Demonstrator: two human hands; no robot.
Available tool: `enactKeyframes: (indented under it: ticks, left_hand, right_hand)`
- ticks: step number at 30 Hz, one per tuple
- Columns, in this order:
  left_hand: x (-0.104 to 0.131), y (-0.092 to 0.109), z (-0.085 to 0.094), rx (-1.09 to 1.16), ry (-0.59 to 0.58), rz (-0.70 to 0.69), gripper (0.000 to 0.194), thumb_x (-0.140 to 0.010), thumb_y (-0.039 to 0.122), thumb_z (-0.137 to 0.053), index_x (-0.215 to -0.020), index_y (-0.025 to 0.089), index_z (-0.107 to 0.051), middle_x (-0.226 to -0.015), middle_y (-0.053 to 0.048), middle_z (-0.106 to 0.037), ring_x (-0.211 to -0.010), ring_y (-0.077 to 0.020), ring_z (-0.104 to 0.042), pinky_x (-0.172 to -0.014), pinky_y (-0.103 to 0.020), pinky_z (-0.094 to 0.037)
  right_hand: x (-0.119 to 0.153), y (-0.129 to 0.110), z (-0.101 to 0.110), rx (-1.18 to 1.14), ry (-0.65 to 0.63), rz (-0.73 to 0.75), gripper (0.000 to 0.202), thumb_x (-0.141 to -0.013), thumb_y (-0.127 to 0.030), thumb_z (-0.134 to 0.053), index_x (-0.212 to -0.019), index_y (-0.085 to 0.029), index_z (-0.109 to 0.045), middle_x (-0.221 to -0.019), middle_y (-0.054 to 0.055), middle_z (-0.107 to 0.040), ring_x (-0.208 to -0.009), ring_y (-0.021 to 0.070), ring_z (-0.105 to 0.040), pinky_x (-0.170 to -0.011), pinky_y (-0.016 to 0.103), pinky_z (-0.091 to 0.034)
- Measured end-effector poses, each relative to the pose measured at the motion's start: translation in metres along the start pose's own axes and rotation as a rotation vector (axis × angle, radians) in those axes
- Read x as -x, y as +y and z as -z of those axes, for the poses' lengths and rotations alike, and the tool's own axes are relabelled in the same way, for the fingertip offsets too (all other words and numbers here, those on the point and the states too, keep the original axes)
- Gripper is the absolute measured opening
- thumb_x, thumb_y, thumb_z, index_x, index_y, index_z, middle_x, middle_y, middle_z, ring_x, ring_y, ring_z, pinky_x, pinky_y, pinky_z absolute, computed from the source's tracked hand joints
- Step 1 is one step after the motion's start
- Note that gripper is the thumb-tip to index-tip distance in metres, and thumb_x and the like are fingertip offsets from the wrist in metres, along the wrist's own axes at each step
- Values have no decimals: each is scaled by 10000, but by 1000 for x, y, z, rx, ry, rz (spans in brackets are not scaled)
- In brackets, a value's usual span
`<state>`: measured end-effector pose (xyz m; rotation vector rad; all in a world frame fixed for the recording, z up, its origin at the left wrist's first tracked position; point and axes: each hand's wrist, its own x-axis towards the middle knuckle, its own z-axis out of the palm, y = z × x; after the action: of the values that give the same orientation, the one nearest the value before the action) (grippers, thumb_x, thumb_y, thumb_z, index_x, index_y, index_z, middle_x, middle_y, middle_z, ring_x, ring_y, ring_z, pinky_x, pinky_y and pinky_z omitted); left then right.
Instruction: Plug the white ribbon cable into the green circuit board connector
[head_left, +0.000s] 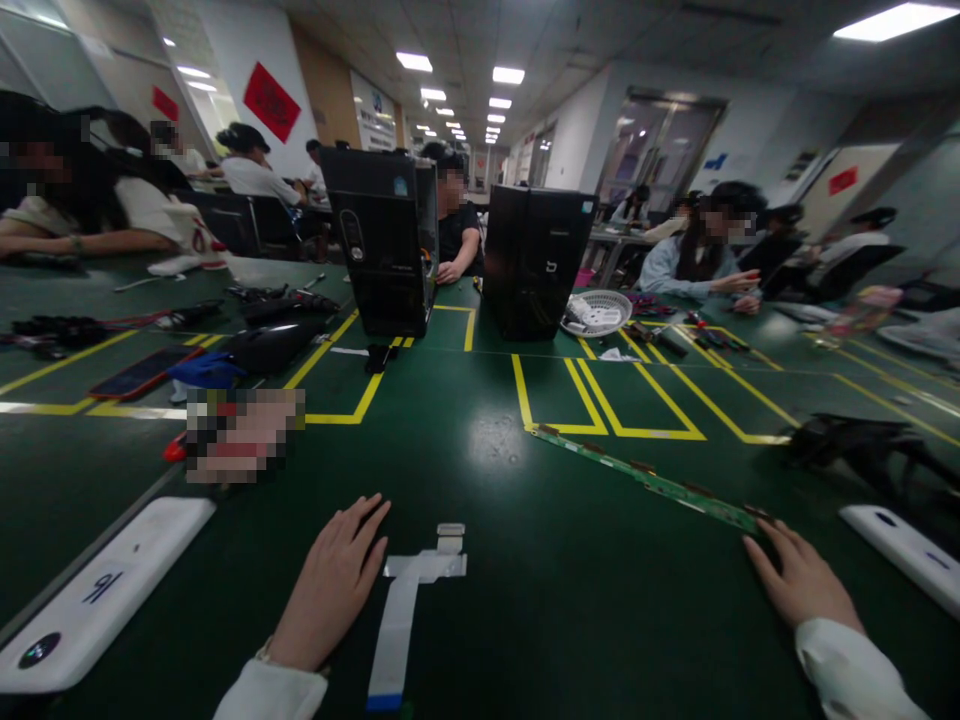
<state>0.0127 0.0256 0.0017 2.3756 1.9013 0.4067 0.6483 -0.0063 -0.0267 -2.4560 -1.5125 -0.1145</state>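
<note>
My left hand (335,580) lies on the green table with its fingers stretched out and holds nothing. Just right of it is a flat white ribbon cable (395,628) with a blue end and a small connector at its top. At the right, my right hand (806,578) has its thumb and fingers at the near end of a long, narrow green circuit board (645,478). The board slants away to the left, its far end by the yellow tape. Whether its near end is lifted off the table cannot be made out.
Two black computer cases (386,245) (536,262) stand across the table, a person behind them. A white basket (606,312) holds small parts. White devices lie left (109,590) and right (911,555). Tools and a blue cloth-like item (206,370) are at left; dark straps (870,455) at right.
</note>
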Motion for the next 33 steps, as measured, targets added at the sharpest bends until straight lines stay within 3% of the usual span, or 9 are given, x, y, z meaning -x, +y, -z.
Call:
enactKeyframes:
  ticks: [8,14,19,27,33]
  left_hand:
    - [0,2,3,-10,-12,19,518,-922,438,-345,-1362,202,-481,-1447,-98,-450,-1328,-294,-405,-1069,-530,-354]
    - [0,0,1,-38,8,-25,522,-925,417,-344,-1370,173,-467,-1431,-114,-465,-1316,-277,-424,-1082,-505,-344]
    - [-1,1,0,-31,26,-21,514,-922,414,-354,-1359,177,-483,-1424,-115,-474,-1310,-286,-432,-1079,-513,-347]
    - [-1,1,2,-30,16,-28,517,-932,419,-336,-1368,175,-468,-1432,-112,-465,-1323,-281,-414,-1078,-516,-349]
    - [-1,3,2,-22,37,-36,509,-932,417,-343,-1369,186,-465,-1433,-110,-464,-1323,-280,-415,-1068,-526,-357]
  right_hand:
    - [-25,-4,-7,-43,21,146,672,-792,-548,-338,-1271,-120,-539,-1396,149,-479,-1285,303,-448,-1060,463,-385]
    - [-29,-27,-14,-14,103,376,594,-863,-487,-326,-1242,-99,-570,-1328,177,-539,-1234,298,-503,-1018,470,-432]
    - [-18,-82,-13,18,155,523,504,-900,-426,-356,-1222,-125,-600,-1278,157,-578,-1136,293,-556,-972,467,-462]
    - [8,-187,-8,-6,184,678,411,-918,-318,-402,-1199,-100,-609,-1199,163,-597,-1063,290,-521,-924,442,-481]
    - [30,-244,-4,-79,130,778,365,-916,-255,-418,-1200,-113,-598,-1135,169,-587,-1013,280,-508,-883,443,-487]
